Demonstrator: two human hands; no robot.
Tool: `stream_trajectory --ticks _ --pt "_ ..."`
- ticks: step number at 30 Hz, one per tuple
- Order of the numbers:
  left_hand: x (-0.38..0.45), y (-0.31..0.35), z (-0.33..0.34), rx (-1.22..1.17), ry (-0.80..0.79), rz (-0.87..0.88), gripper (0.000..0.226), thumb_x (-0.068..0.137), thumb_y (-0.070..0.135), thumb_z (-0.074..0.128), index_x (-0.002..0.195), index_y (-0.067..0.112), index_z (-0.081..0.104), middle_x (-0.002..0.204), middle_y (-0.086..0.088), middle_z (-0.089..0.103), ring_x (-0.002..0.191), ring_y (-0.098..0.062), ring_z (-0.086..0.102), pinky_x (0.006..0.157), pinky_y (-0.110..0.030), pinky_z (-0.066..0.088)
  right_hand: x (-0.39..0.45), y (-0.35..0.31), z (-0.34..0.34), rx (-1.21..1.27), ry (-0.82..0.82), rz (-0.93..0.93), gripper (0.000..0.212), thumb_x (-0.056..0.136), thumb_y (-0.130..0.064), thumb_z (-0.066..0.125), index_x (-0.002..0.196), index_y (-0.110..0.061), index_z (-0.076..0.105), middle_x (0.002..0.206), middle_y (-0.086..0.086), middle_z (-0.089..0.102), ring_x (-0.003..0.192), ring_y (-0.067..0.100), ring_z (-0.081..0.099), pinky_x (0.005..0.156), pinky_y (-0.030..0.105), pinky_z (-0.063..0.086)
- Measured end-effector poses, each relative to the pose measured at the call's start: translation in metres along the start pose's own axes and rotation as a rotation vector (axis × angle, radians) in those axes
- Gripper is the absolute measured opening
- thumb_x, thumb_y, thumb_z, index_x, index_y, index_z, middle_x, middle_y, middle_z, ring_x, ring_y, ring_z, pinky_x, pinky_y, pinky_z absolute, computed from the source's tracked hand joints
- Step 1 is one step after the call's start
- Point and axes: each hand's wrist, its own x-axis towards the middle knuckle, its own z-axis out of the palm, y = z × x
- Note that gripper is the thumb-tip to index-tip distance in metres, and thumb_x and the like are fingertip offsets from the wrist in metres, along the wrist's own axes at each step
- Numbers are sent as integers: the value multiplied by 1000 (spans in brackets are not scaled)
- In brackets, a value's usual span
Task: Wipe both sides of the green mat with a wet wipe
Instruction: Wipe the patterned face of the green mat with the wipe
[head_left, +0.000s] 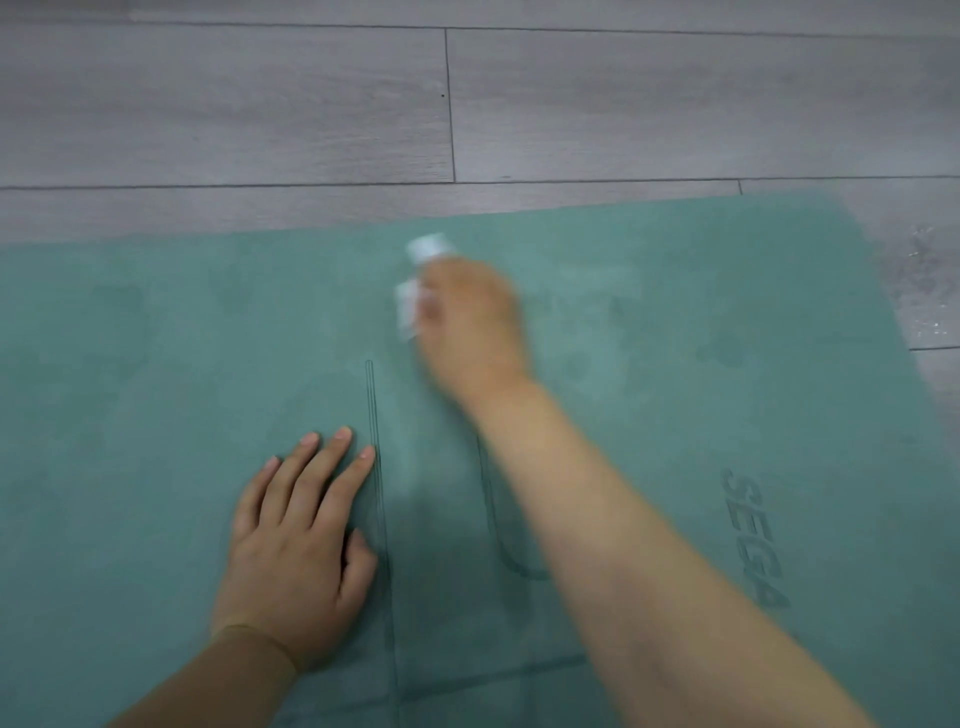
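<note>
Fingers (332, 467) flat on mat (156, 364), R hand (467, 317) grips wipe (426, 247).

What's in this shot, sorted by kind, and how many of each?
Flat green rubbery mat on the grey floor: 1
Crumpled white wet wipe: 1
Bare hands: 2, left hand flat on the mat, right hand holding the wipe
Total: 4

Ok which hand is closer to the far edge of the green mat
Right. The right hand, holding the wet wipe, is well up the green mat, just short of its far edge. The left hand presses flat much nearer the person.
</note>
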Motion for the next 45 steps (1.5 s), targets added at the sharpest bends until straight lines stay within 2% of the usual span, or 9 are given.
stream_trajectory --ticks 4,12,21,27,30,34,39,41,45 --pt "0 -1 0 -3 -5 -3 65 80 31 40 140 12 52 150 -9 45 140 -31 38 116 -52 24 -7 -8 -8 44 -113 -515 18 82 -23 61 93 -10 65 80 10 66 71 32 62 61 36 43" --pt "0 1 0 -4 7 -14 64 79 30 40 140 13 50 149 -10 47 139 -32 39 116 -53 24 -20 216 -125 -167 461 1021 34 90 -36 47 114 -15 56 121 7 63 116 32 54 97 38 39" --pt "0 2 1 22 7 -7 65 79 30 38 140 10 50 148 -13 46 139 -32 36 117 -52 21 -59 -21 -22 -57 -271 -566 15 84 -29 65 97 -22 64 84 0 66 80 27 61 66 34 37" --pt "-1 3 1 10 7 -24 64 80 30 37 140 11 51 149 -11 46 140 -32 37 118 -51 20 -27 224 -132 -347 251 531 37 89 -41 47 114 -16 59 110 14 67 104 37 59 88 42 44" --pt "0 3 0 15 3 -24 64 80 30 37 140 11 50 149 -11 46 140 -32 37 119 -49 18 -44 242 -152 -252 403 1046 32 88 -35 47 112 -16 57 118 13 64 114 36 54 96 40 38" --pt "-1 3 1 14 5 -25 65 80 30 37 141 11 51 150 -11 45 140 -32 37 118 -50 20 -41 123 -69 -139 348 408 22 87 -28 50 95 -14 64 80 11 66 76 33 62 67 36 45" --pt "0 2 2 15 35 -20 62 78 29 38 133 6 53 146 -13 49 139 -31 36 118 -48 19 -88 -18 -23 60 -260 -509 24 82 -21 50 98 -16 66 86 4 68 74 30 62 62 34 41" --pt "0 2 2 7 32 -23 62 78 29 39 133 7 55 147 -11 48 139 -30 37 118 -48 20 -65 40 -43 -54 -52 -354 30 83 -25 45 103 -14 65 89 8 69 76 33 64 63 36 44" --pt "-1 3 2 -1 31 -24 62 79 30 38 135 8 55 148 -9 47 140 -29 36 120 -47 17 -43 216 -134 -407 256 570 36 91 -31 42 116 -11 59 110 20 65 102 42 58 86 45 44"
